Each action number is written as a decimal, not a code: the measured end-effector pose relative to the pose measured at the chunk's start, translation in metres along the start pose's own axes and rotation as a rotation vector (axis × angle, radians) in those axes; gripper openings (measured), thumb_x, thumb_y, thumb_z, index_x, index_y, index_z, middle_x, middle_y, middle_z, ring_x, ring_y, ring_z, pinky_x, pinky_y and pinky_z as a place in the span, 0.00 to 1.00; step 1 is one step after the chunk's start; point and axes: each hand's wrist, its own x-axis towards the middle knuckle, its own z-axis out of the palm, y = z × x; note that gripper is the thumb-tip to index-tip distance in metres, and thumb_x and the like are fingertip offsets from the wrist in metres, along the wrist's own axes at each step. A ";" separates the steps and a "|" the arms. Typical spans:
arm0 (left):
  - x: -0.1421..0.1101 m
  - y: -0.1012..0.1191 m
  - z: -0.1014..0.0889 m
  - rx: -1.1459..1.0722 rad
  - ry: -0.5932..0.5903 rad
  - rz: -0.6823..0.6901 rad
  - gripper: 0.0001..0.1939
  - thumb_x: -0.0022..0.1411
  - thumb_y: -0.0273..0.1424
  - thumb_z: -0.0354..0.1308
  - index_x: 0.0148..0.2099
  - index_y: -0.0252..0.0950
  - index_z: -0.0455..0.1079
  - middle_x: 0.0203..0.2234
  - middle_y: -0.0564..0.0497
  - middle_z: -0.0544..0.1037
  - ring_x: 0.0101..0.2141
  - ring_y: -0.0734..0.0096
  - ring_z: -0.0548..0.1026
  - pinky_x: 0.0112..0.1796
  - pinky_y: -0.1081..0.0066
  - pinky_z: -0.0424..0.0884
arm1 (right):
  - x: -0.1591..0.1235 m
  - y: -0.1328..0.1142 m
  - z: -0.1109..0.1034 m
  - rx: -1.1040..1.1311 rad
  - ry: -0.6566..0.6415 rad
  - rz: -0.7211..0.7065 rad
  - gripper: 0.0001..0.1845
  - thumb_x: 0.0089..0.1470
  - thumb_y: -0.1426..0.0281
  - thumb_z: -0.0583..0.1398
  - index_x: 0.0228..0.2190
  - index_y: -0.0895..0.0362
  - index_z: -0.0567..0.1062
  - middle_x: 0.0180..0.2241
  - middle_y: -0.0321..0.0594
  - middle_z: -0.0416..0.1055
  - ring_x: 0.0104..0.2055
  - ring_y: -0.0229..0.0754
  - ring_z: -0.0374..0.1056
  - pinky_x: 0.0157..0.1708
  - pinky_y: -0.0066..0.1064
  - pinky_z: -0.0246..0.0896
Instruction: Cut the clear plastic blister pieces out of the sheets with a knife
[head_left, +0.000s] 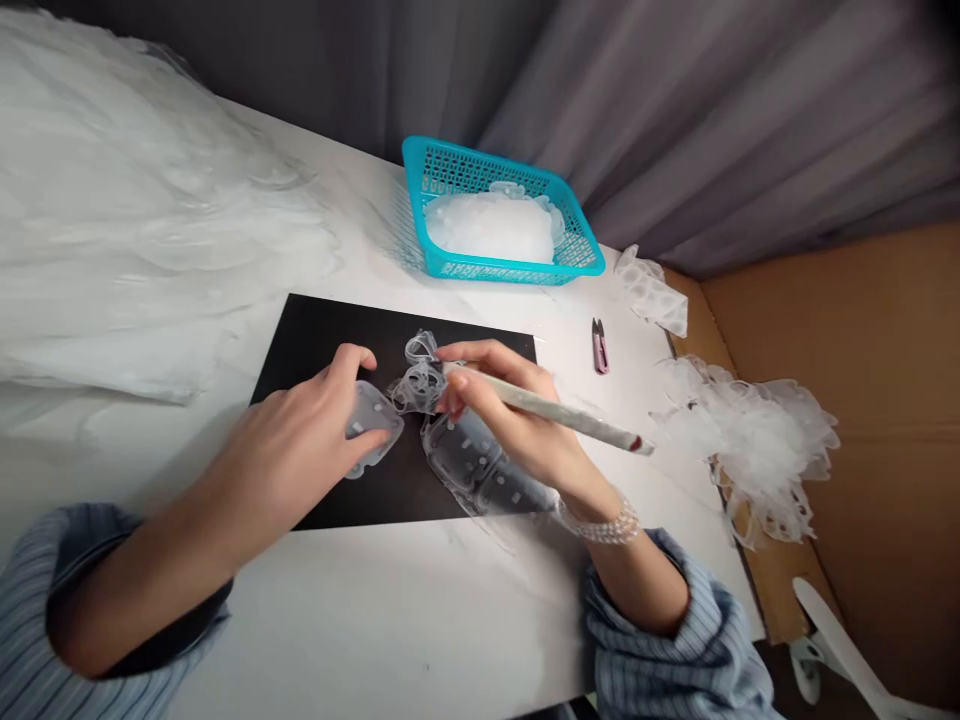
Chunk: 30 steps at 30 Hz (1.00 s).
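Left hand (292,430) sits at lower centre-left of the frame, fingers loosely spread and arched over a translucent moulded plastic piece (373,425), fingertips on its surface; whether it grips or only presses, I cannot tell. Right hand (502,400) pinches a white wrapped stick (570,410) between thumb and fingers, penlike, its narrow end at a coil of clear ruffled trim (420,378) and its red-marked end pointing right. The coil lies at frame centre, between both hands and touching the plastic piece. A second, longer translucent plastic piece (469,465) lies under the right hand. All of these rest on a black board (315,335) on a white counter (480,590). A beaded bracelet (600,525) circles the right wrist; blue striped sleeves (675,640) are pushed back on both forearms.

Upper centre: turquoise plastic basket (450,145) holding white tulle (491,228). Right of it: pink-handled thread snips (600,347), a folded ruffle (651,290). Far right: ruffled lace (757,440) over cardboard (847,330). Upper left: white fabric (135,220). Behind: grey curtain (712,130).
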 end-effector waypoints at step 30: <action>-0.013 -0.008 0.017 0.411 0.236 0.498 0.17 0.65 0.38 0.58 0.50 0.32 0.71 0.47 0.35 0.78 0.46 0.44 0.75 0.36 0.55 0.69 | 0.004 0.024 0.030 -0.225 -0.072 -0.076 0.13 0.63 0.62 0.60 0.30 0.57 0.75 0.26 0.34 0.71 0.26 0.35 0.63 0.27 0.27 0.57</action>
